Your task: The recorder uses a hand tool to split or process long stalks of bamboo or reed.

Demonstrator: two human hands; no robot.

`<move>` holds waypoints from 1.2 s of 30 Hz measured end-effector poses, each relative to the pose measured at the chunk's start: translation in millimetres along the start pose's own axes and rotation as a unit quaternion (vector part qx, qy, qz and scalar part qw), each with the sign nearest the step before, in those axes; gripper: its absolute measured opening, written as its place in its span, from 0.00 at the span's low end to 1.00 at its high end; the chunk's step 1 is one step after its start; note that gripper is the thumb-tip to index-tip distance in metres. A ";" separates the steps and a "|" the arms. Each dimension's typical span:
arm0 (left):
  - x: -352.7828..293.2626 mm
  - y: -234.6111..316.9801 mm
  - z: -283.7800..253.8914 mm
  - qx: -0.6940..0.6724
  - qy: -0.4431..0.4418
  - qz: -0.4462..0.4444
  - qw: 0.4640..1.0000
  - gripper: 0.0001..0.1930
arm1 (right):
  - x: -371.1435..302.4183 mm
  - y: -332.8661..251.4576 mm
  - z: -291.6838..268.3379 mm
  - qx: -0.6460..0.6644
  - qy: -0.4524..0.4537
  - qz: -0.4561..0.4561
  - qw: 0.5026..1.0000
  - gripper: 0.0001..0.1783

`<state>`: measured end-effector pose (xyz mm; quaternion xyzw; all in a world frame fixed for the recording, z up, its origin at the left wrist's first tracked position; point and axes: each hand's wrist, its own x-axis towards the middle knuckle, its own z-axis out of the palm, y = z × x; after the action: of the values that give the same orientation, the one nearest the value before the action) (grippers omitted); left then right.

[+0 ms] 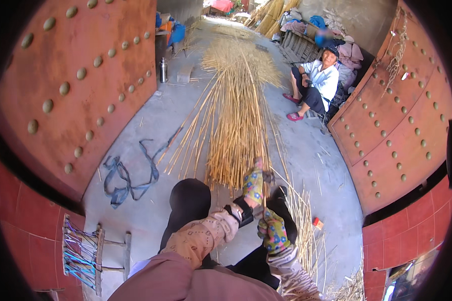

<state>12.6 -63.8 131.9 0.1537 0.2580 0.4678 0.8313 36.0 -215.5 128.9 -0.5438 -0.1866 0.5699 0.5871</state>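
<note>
Head view: we see our left hand (253, 184), in a patterned glove, reaching far to the near ends of the straw bundle (236, 115) on the concrete floor (150, 120), fingers closed around a few stalks. Our right hand (272, 231), gloved too, is nearer, fingers curled; what it grips we cannot tell. A seated person (316, 83) is far right.

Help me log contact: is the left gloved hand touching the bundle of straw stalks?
Touching. The head view shows the left gloved hand laid against the cut ends of the straw stalk bundle, with no gap.
</note>
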 end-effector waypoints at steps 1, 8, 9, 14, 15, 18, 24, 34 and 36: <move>11.2 -4.4 -5.6 0.011 0.010 -0.019 1.000 0.18 | -10.0 2.7 -2.6 0.007 -0.016 -0.009 1.000 0.11; 38.4 29.8 3.7 -0.011 0.050 0.005 0.999 0.20 | -177.4 123.8 -188.0 -0.130 -0.151 -0.020 0.980 0.19; 37.7 26.2 3.3 -0.001 0.084 0.046 0.995 0.21 | -191.7 140.5 -209.0 -0.276 -0.157 -0.068 0.946 0.22; 1.4 -2.7 -0.4 -0.016 0.044 -0.047 0.998 0.24 | -135.1 57.7 -123.0 0.115 -0.135 0.205 0.963 0.23; -10.3 -10.0 3.4 -0.014 0.044 -0.048 0.998 0.24 | -113.5 38.5 -108.5 0.060 -0.159 0.170 0.971 0.27; -26.4 -31.6 -12.2 0.049 0.003 -0.099 0.994 0.24 | -40.3 2.5 -38.8 -0.011 -0.112 -0.001 0.994 0.19; 19.7 -3.7 -40.3 -0.010 -0.011 -0.042 0.999 0.24 | -42.9 10.2 -14.7 0.000 -0.105 0.039 0.994 0.13; 11.9 -22.5 -48.9 0.006 0.115 0.000 0.993 0.22 | -144.8 92.4 -125.3 0.252 -0.179 0.224 0.924 0.17; -9.6 -36.6 -58.9 0.000 0.102 -0.025 0.994 0.22 | -98.9 39.2 -69.2 0.045 -0.123 0.141 0.981 0.25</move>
<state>0.4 -90.1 68.2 0.0984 0.3456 0.4597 0.8121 48.0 -340.7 111.8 -0.4637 -0.1529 0.7172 0.4973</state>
